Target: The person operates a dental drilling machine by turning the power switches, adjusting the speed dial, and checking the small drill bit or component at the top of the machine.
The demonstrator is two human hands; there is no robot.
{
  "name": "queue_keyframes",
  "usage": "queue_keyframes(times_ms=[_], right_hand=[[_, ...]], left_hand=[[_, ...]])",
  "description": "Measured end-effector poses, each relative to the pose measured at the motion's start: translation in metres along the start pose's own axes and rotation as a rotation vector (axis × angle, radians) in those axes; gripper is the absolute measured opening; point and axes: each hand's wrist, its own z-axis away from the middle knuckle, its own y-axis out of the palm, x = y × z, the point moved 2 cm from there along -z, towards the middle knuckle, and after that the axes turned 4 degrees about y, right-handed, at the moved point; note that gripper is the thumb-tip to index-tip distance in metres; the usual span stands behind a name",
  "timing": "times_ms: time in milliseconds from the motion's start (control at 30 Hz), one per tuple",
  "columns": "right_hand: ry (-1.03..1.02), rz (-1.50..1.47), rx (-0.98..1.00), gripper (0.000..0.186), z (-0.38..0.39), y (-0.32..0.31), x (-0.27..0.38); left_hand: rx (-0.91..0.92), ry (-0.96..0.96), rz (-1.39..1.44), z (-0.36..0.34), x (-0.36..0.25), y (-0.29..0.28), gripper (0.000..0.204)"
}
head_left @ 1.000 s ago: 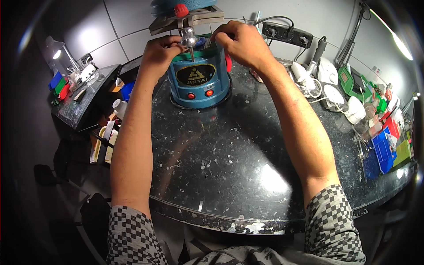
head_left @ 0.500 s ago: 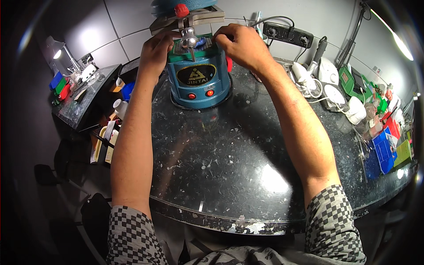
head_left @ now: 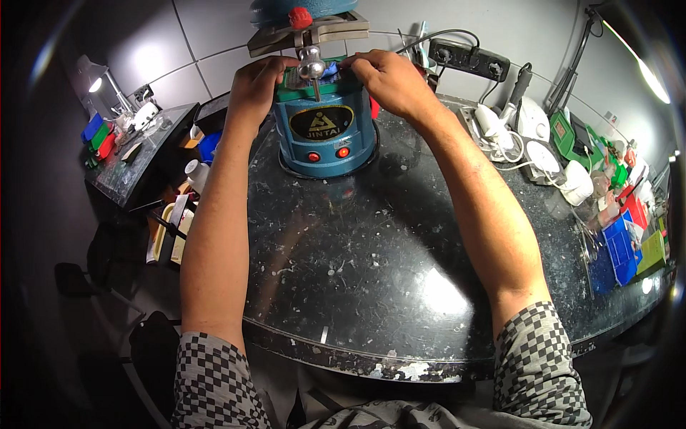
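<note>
A blue machine (head_left: 325, 143) with a dark emblem and two red buttons, one lit, stands at the back of the bench. Its top carries a green plate (head_left: 300, 91) with a perforated surface and a small blue piece (head_left: 330, 70). My left hand (head_left: 254, 89) is closed at the plate's left side, fingertips on its edge. Closed round the right side is my right hand (head_left: 393, 82), its fingertips beside the blue piece and partly hidden. A silver knob (head_left: 311, 64) on a post is between my hands, below a grey frame (head_left: 336, 28) and red knob (head_left: 300, 18).
Power strip (head_left: 468, 61) on the wall; white handpiece units (head_left: 543, 157) and cluttered blue (head_left: 620, 250) and green bins along the right of the black bench (head_left: 371, 272). A lamp-lit side bench (head_left: 125, 171), white cup (head_left: 196, 175) and yellow tray (head_left: 171, 229) are left.
My right hand has moved slightly down at the plate's right side. My left fingers have shifted a little along the left edge. The machine appears slightly lower and further right in view.
</note>
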Motion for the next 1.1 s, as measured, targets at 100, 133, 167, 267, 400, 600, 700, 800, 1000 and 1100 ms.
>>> queue_keyframes(times_ms=[100,133,167,267,400,600,700,800,1000,1100], right_hand=[[-0.005,-0.008,-0.002,0.038,0.002,-0.005,-0.001],[0.007,-0.008,0.003,0.037,0.002,-0.004,0.000],[0.019,-0.008,0.008,0.037,0.002,-0.003,0.000],[0.021,-0.016,0.013,0.037,0.002,-0.002,0.000],[0.009,-0.010,0.010,0.037,0.001,-0.002,-0.001],[0.033,-0.012,0.012,0.037,0.000,0.000,-0.002],[0.030,-0.006,0.008,0.037,0.000,-0.001,-0.002],[0.011,-0.002,0.017,0.037,0.000,-0.002,-0.003],[0.026,0.004,0.021,0.036,0.001,-0.003,0.001],[0.047,0.003,0.020,0.036,0.001,-0.002,0.002]], left_hand=[[0.008,0.003,0.032,-0.002,-0.001,0.006,0.041],[0.006,-0.006,0.027,-0.001,-0.001,0.004,0.041],[0.003,-0.005,0.024,-0.001,0.000,0.003,0.041],[0.014,0.012,0.021,-0.001,0.000,0.001,0.041],[0.020,-0.004,0.024,-0.002,0.001,0.001,0.040],[0.041,-0.039,0.071,-0.004,0.010,-0.005,0.033],[0.040,-0.038,0.089,-0.005,0.011,-0.003,0.033],[0.036,-0.043,0.116,-0.004,0.009,-0.001,0.033],[0.040,-0.063,0.138,-0.004,0.006,-0.003,0.031],[0.030,-0.075,0.151,-0.003,0.006,-0.002,0.030]])
